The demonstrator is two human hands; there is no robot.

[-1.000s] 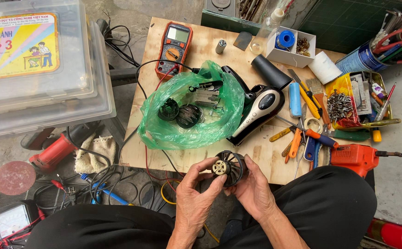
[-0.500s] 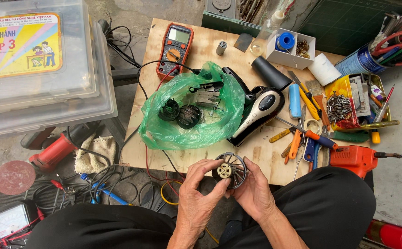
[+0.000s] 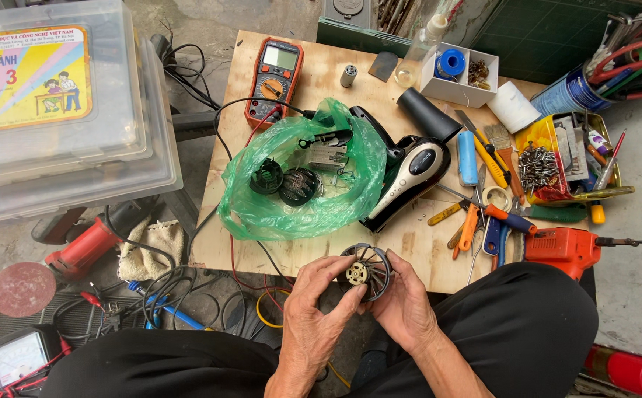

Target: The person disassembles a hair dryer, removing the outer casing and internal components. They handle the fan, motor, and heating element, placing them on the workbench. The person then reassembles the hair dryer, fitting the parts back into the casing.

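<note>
Both my hands hold a round black fan motor housing [image 3: 366, 271] with thin spokes and a small brass-coloured motor at its centre, just off the near edge of the plywood board [image 3: 313, 81]. My left hand [image 3: 319, 308] grips it from the left and below with thumb and fingers. My right hand [image 3: 403, 304] cups its right side. Beyond it, a green plastic bag [image 3: 299, 203] lies open on the board with black round parts and a heater element inside. A black and silver hair dryer body [image 3: 408, 173] lies beside the bag.
An orange multimeter [image 3: 274, 81] with leads sits at the board's far left. Screwdrivers, pliers, a brush and a yellow tray of screws [image 3: 549, 166] crowd the right. An orange drill [image 3: 563, 248] lies near my right knee. Clear plastic boxes [image 3: 63, 110], a red grinder [image 3: 78, 247] and cables lie left.
The motor housing has tilted slightly in my hands so its spoked face shows more. My fingers have shifted around its rim.
</note>
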